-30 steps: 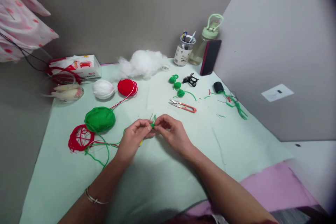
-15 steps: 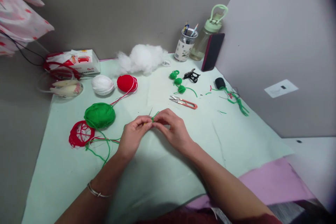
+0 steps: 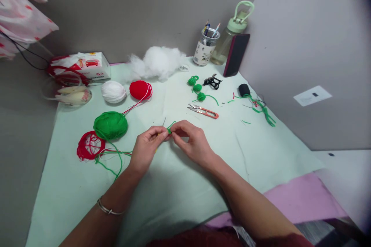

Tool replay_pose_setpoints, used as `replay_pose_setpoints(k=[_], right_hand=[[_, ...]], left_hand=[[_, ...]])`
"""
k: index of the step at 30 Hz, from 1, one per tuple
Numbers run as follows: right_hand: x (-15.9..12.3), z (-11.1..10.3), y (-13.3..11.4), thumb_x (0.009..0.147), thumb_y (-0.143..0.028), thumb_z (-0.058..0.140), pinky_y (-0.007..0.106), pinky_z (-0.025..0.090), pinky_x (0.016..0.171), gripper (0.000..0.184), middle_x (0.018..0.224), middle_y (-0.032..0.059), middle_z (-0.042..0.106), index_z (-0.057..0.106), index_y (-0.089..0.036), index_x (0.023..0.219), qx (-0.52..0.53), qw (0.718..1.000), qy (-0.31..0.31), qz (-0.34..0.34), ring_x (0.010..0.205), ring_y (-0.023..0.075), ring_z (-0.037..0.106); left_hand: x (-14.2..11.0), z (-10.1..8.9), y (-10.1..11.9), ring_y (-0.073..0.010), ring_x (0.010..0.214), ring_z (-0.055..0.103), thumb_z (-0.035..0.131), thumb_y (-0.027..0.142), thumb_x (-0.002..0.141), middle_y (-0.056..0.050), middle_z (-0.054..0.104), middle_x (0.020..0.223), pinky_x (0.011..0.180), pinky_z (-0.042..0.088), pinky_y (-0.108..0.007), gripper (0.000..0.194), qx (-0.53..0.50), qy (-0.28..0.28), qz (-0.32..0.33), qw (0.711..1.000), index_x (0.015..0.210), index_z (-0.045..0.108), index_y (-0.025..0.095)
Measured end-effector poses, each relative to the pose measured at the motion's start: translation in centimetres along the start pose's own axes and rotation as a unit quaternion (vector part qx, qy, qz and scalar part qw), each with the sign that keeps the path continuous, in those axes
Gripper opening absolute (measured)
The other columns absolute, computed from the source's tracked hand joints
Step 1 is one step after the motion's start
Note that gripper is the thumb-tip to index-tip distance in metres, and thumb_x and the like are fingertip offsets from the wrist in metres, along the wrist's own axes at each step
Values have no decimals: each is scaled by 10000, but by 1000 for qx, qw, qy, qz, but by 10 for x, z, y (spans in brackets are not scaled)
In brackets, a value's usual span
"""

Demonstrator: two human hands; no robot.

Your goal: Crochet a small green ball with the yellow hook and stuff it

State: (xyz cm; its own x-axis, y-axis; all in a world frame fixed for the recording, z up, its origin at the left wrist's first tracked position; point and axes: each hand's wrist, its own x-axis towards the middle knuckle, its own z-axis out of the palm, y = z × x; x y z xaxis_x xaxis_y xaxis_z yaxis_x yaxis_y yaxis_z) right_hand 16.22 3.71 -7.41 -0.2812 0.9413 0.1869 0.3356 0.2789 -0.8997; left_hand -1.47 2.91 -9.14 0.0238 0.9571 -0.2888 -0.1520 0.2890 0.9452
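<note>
My left hand (image 3: pixel 147 147) is closed around a thin crochet hook (image 3: pixel 164 121); its metal tip sticks up past the fingers and a bit of yellow handle shows below them. Between the fingertips of both hands sits a small piece of green yarn work (image 3: pixel 169 130), mostly covered by fingers. My right hand (image 3: pixel 191 139) pinches it from the right, and a green strand loops up above it. To the left lie a green yarn ball (image 3: pixel 110 125) and a wound red yarn ring (image 3: pixel 90 145), with loose strands running toward my left hand.
Orange-handled thread snips (image 3: pixel 203 111) lie beyond my right hand. Small green crocheted balls (image 3: pixel 197 88), a black hair clip (image 3: pixel 213 82), white stuffing (image 3: pixel 161 63), a white yarn ball (image 3: pixel 113 92) and a red one (image 3: pixel 139 90) are farther back. A phone (image 3: pixel 237 55) leans against a bottle (image 3: pixel 224 42).
My right fingertips have shifted slightly right and up on the green piece, showing more of it. The hook has tilted a little, and its yellow handle now shows below my left hand.
</note>
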Motion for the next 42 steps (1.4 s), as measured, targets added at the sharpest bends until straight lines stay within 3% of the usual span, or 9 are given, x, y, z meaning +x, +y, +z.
replay_pose_setpoints(k=[9, 11, 15, 18, 21, 25, 29, 34, 42], right_hand=[[-3, 5, 5, 986, -171, 548, 309, 585, 808, 155, 1033, 97, 761, 697, -211, 964, -105, 993, -5, -46, 953, 200, 730], [-3, 7, 4, 957, -163, 563, 301, 572, 767, 139, 988, 83, 753, 689, -216, 934, -104, 994, 6, -30, 886, 190, 716], [0, 6, -1, 859, -138, 595, 291, 554, 738, 106, 859, 35, 744, 674, -208, 858, -1, 997, 20, 76, 783, 165, 695], [5, 3, -3, 825, -193, 629, 293, 551, 741, 49, 800, 16, 748, 678, -193, 828, 142, 977, -1, 159, 752, 157, 705], [10, -1, -2, 787, -232, 675, 295, 556, 759, 44, 782, 4, 750, 672, -189, 792, 233, 953, -27, 193, 729, 144, 703], [12, -5, -1, 777, -248, 704, 304, 562, 798, 68, 782, 2, 753, 669, -192, 791, 256, 943, -42, 209, 743, 143, 710], [10, -7, -2, 810, -249, 703, 312, 567, 800, 80, 808, 4, 744, 655, -200, 851, 242, 949, -53, 195, 776, 154, 724], [6, -3, -1, 843, -205, 733, 314, 580, 808, 210, 933, 8, 734, 658, -225, 1039, 174, 976, -59, 115, 851, 160, 730], [4, 1, 7, 927, -209, 732, 320, 586, 810, 94, 1018, 37, 730, 755, -246, 1011, 80, 996, -17, 23, 881, 170, 716]], left_hand=[[-4, 4, 7, -199, 906, 661, 826, 321, 741, -32, 706, 922, 906, 516, -311, 118, 79, 43, 71, 993, 710, 782, 216], [-4, 5, 8, -192, 896, 656, 824, 317, 736, -27, 698, 911, 892, 510, -304, 116, 81, 43, 72, 993, 708, 775, 216], [-3, 5, 7, -184, 880, 670, 838, 310, 727, -19, 712, 884, 898, 515, -304, 143, 63, 32, 47, 996, 730, 742, 203], [-2, 4, 5, -188, 823, 706, 847, 339, 727, -21, 736, 822, 867, 553, -323, 205, 27, 15, 14, 999, 766, 715, 187], [0, 3, 2, -190, 789, 738, 851, 357, 731, -27, 754, 782, 853, 579, -333, 240, -9, 4, -11, 1000, 784, 704, 175], [1, 3, 1, -176, 775, 751, 878, 348, 715, -32, 769, 785, 839, 585, -311, 261, -41, 0, -24, 999, 789, 707, 165], [1, 5, 2, -154, 746, 745, 902, 324, 681, -6, 754, 796, 805, 578, -283, 277, -60, 14, -22, 998, 773, 690, 172], [0, 5, 4, -136, 753, 724, 909, 300, 668, -4, 756, 809, 786, 552, -252, 262, -69, 22, -16, 997, 786, 715, 168], [-1, 5, 5, -144, 762, 690, 907, 304, 654, -2, 742, 798, 795, 540, -268, 254, -67, 15, -6, 998, 765, 718, 174]])
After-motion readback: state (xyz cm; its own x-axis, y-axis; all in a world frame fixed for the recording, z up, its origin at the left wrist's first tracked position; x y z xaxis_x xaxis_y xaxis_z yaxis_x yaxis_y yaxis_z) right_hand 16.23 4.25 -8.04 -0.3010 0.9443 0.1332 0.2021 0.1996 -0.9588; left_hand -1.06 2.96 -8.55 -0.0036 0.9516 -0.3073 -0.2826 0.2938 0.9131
